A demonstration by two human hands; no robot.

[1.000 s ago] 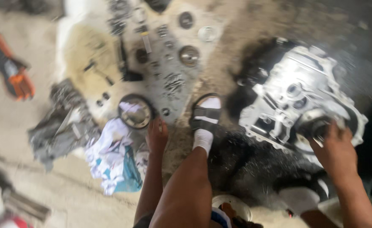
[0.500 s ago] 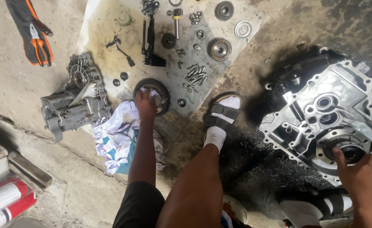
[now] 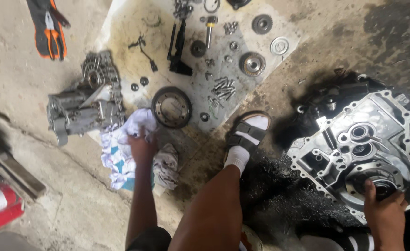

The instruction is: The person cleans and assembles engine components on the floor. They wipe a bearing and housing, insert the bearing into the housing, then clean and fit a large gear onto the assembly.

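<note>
My left hand (image 3: 142, 148) reaches down onto a white and blue patterned rag (image 3: 116, 153) on the floor, its fingers closed into the cloth. Just beyond it lies a dark ring-shaped gear (image 3: 171, 107). My right hand (image 3: 384, 213) sits at the lower right, fingers gripping a round dark hub (image 3: 377, 179) set in a large grey aluminium gearbox casing (image 3: 354, 139). My leg and sandalled foot in a white sock (image 3: 247, 135) stand between the two hands.
A grey valve-body block (image 3: 81, 102) lies left of the rag. Bolts (image 3: 221, 88), small gears (image 3: 252, 63), washers and a black tool (image 3: 177, 46) are spread on a pale sheet. Orange-handled pliers (image 3: 50, 32) lie far left, red cans (image 3: 0, 207) at the left edge. Oily black floor surrounds the casing.
My left hand has drawn back from the ring gear onto the rag. The view has shifted down and left. My right hand stays on the casing's hub.
</note>
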